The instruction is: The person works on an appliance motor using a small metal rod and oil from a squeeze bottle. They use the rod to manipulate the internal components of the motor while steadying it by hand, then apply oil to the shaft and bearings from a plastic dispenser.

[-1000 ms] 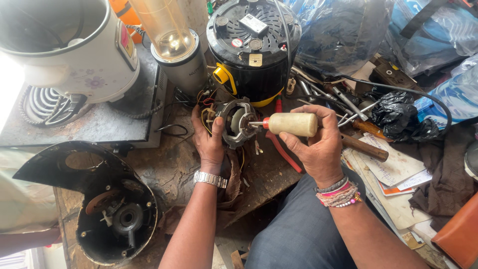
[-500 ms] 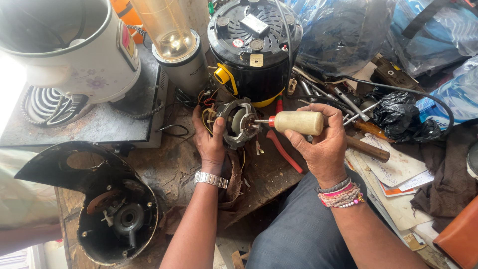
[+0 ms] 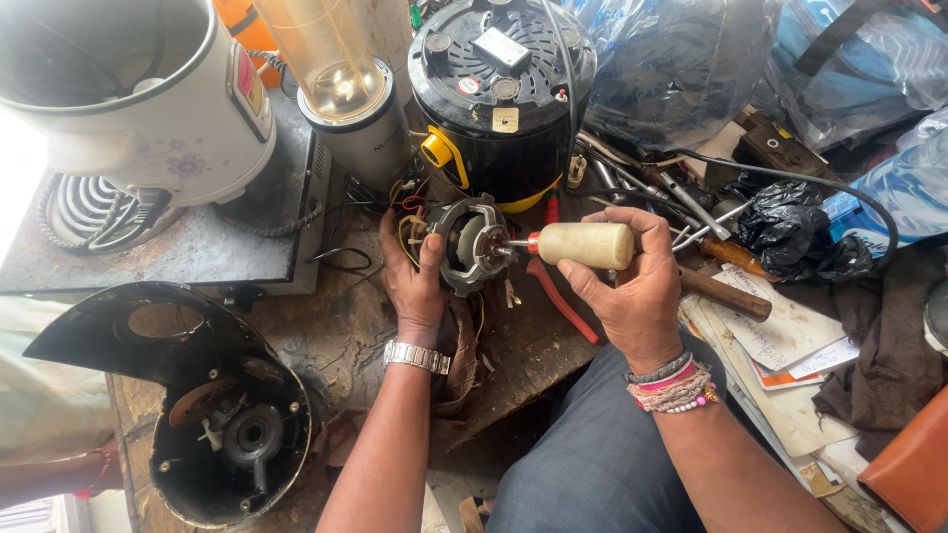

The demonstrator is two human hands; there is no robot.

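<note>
My left hand grips a small grey electric motor with coloured wires, holding it on edge over the worn wooden bench. My right hand is closed around the cream handle of a screwdriver with a red collar. Its short shaft points left into the motor's centre. A metal watch sits on my left wrist; bead bracelets circle the right one.
A black round appliance base stands behind the motor, with a blender jar and a white rice cooker to the left. A black housing shell lies front left. Red pliers, loose tools, papers and plastic bags crowd the right.
The screwdriver and my right hand have shifted slightly right and up against the motor. My left hand keeps its hold on the motor.
</note>
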